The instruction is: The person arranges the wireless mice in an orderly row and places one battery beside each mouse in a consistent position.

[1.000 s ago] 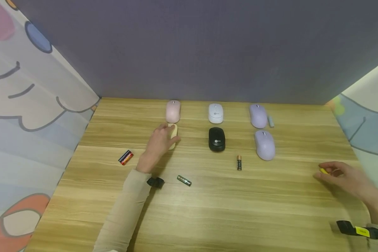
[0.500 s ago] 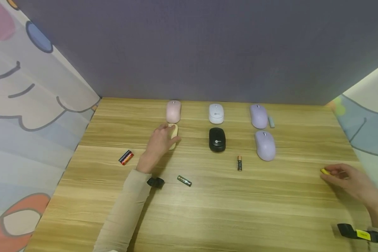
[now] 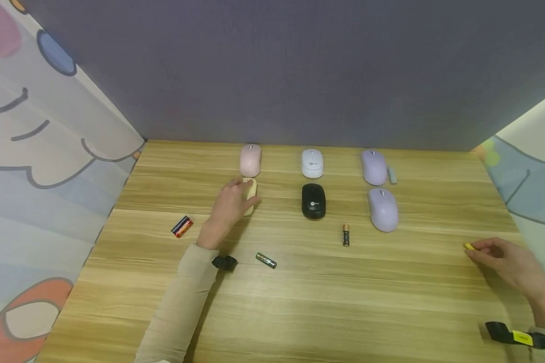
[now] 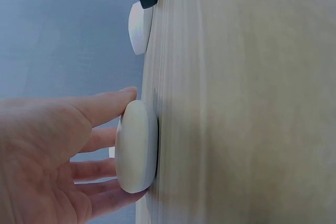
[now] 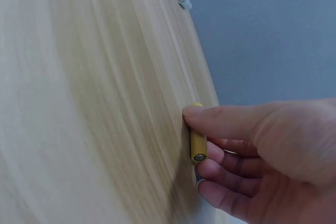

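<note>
On the left, my left hand grips a cream-coloured computer mouse that sits on the table just in front of a pink mouse. In the left wrist view, thumb and fingers lie along opposite sides of the cream mouse; part of it is hidden under the hand in the head view. Far to the right, my right hand pinches a yellow battery between thumb and fingers, low over the tabletop. One flat metal end of this battery faces the right wrist camera.
White and black mice stand mid-table, with two purple mice to their right. A grey-green battery lies beside the rear purple one. More batteries lie nearer: a black-copper one, a green one, a red-black pair.
My right hand has drawn slightly to the right and down with the yellow battery, then nearly stopped. The left hand stays on the cream mouse.
</note>
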